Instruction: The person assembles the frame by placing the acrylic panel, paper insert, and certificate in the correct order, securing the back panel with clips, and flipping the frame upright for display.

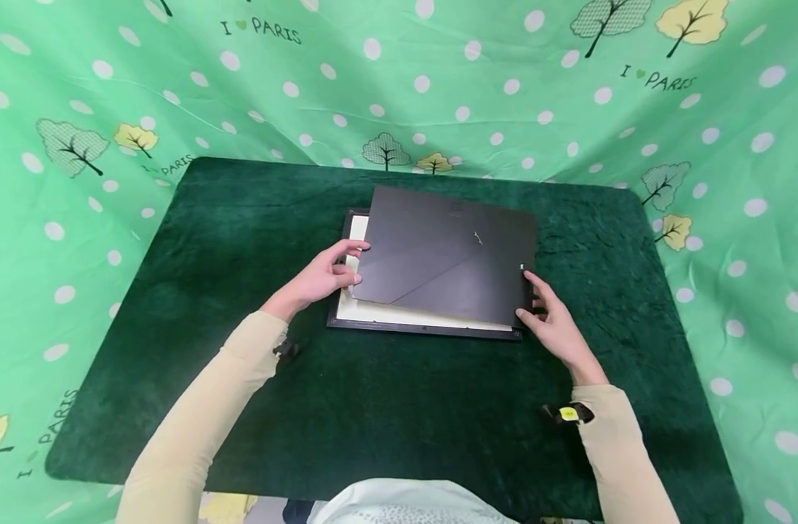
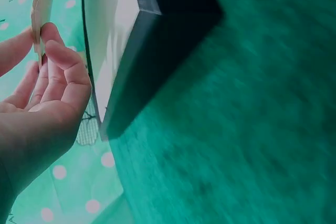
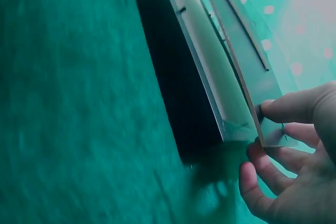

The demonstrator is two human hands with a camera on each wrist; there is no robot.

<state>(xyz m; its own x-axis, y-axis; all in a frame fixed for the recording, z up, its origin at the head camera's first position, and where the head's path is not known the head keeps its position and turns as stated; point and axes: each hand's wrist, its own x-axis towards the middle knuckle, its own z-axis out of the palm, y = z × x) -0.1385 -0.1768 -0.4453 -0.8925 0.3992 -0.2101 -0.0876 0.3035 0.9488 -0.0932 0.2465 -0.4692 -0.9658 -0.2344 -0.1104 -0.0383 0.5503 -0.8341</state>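
Observation:
A dark picture frame [image 1: 425,330] lies face down on the table, its pale inside showing along the left and near sides. Above it, tilted and turned askew, is the frame's black backing board [image 1: 431,255], which has a folded stand flap line across it. My left hand [image 1: 316,278] pinches the board's left edge between thumb and fingers. At the opposite edge, my right hand [image 1: 557,324] grips the near right corner. Both wrist views show a gap between the board [image 3: 247,51] and the frame [image 2: 137,51].
A dark green velvety cloth [image 1: 405,422] covers the table. Green polka-dot curtains [image 1: 346,80] printed with trees hang close behind and along both sides. The person's light clothing [image 1: 412,502] is at the near table edge.

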